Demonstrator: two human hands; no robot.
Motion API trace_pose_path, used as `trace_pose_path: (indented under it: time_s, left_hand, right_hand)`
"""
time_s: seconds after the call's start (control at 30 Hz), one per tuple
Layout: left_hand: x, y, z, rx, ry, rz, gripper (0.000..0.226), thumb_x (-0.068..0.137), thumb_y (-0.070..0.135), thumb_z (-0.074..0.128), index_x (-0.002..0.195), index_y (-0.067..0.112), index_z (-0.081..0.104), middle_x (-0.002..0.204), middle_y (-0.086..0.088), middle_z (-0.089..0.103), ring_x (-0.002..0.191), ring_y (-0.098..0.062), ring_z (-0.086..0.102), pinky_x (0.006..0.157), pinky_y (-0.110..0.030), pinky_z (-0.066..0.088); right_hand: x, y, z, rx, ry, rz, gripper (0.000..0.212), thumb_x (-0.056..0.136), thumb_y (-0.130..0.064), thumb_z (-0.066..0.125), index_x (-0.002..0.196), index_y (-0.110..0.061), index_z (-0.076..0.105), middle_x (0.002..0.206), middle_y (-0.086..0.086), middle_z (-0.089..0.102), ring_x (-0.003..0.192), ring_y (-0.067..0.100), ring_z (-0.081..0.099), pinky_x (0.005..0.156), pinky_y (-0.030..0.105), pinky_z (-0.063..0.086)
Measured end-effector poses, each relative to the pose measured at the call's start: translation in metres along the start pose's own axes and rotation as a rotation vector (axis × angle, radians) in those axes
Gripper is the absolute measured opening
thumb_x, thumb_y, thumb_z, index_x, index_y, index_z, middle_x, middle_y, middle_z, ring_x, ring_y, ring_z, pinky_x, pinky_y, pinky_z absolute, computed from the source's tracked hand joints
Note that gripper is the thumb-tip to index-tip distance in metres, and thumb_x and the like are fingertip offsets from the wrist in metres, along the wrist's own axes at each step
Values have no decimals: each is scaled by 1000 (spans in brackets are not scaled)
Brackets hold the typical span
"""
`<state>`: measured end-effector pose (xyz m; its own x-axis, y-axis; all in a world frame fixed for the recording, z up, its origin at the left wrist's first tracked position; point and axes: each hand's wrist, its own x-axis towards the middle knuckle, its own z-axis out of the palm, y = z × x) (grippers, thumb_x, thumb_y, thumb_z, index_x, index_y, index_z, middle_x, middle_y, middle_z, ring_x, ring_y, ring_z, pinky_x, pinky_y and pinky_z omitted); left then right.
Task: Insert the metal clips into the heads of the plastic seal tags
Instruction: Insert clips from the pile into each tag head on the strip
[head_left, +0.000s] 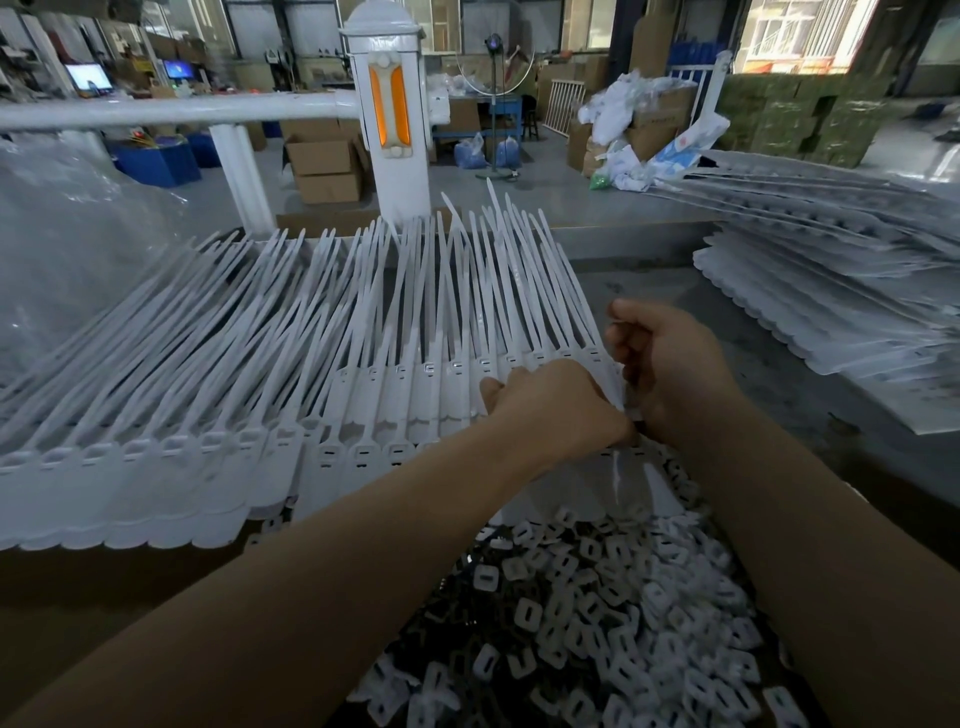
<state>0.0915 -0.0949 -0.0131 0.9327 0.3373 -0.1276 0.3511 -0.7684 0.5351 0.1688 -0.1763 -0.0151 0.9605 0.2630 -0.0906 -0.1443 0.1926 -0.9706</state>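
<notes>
Our hands, left (558, 402) and right (670, 371), grasp the seal tags (363, 364); loose clips (597, 613) heaped below, bagged stacks (831, 301) right.

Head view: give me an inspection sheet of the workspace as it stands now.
Surface: grey worktable, bare patch behind the hands.
Job's things: white seal tags fanned in overlapping rows, tails pointing away; loose clips heaped in front, between the forearms.
Clutter: stacked white tag sheets at right; clear plastic film at left.
Grippers: left hand grips the right end of the tag row; right hand curled beside it, contents hidden.
Cables: nothing seen.
Surroundings: white railing post, cardboard boxes, monitors, standing fan.
</notes>
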Motion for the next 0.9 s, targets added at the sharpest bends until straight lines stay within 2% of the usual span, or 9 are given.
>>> trace_pose_path:
  time_s: [0.13,0.4,0.5,0.57,0.73,0.8,0.9]
  left_hand:
    - [1,0,2,0,1,2,33,76,53,71,97,27,74,111,0,65,120,-27,41,99,-45,19]
    - [1,-3,-1,-2,11,15,26,79,50,72,93,27,73,109,1,67,119,-28,48,110,-49,15]
    - [-2,-5,-2,-4,33,55,21,78,54,73,77,33,70,104,5,69,118,-26,51,112,-51,13]
    - [-3,-7,-4,-29,39,83,22,77,57,74,70,37,67,95,9,70,112,-24,54,110,-51,15]
    - [-6,-10,-10,-39,53,152,14,79,54,72,80,40,73,88,14,69,105,-17,56,99,-42,19]
    - [-9,-11,-10,42,102,243,7,81,51,70,79,44,71,85,17,64,105,-16,52,89,-38,19]
    - [-15,-15,-9,180,209,415,9,84,52,67,90,47,73,78,17,52,96,-15,42,78,-35,17]
  right_hand:
    - [0,0,0,-23,9,28,17,85,-24,63,69,-19,63,56,-9,57,56,8,41,66,30,35]
    - [-1,-1,0,-13,2,24,16,86,-22,63,70,-18,64,57,-8,57,59,9,41,68,30,36]
    - [-1,-2,1,-27,3,25,17,86,-23,62,70,-18,64,56,-9,56,57,9,41,65,29,36]
    - [0,-1,1,-17,10,10,17,86,-21,62,70,-18,64,55,-9,57,56,8,41,62,27,35]
    - [0,-2,0,-4,4,-10,16,87,-18,62,71,-16,64,54,-8,57,57,9,42,59,25,34]
    - [1,-1,0,-4,-2,-10,15,87,-19,61,72,-16,63,55,-7,56,56,9,42,58,24,34]
    - [2,-1,1,-17,-6,5,15,87,-20,61,73,-16,63,55,-8,56,56,8,42,57,25,34]
